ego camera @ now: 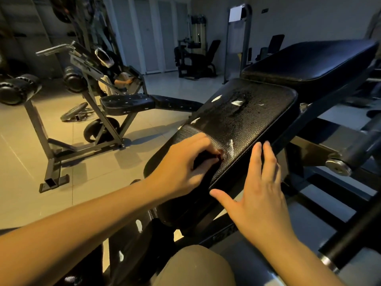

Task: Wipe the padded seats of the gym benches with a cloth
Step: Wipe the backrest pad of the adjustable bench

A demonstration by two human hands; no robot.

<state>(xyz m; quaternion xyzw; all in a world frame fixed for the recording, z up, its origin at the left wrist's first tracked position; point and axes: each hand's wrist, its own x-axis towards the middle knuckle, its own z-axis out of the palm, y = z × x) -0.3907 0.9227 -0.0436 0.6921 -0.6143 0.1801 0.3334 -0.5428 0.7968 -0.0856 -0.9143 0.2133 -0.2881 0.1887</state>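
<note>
Head view: our left hand (185, 162) curls round a dark cloth (203, 160) on the wet near seat (253, 124); our right hand (261, 195), fingers straight, steadies its edge. We should press flat, sweeping overlapping strokes toward the droplets (241, 112).

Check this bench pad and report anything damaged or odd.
The seat pad looks damaged. White patches show through its black cover along the left edge, mid-pad, and beside the left hand, which grips what seems a dark cloth. Droplets speckle the surface.
</note>
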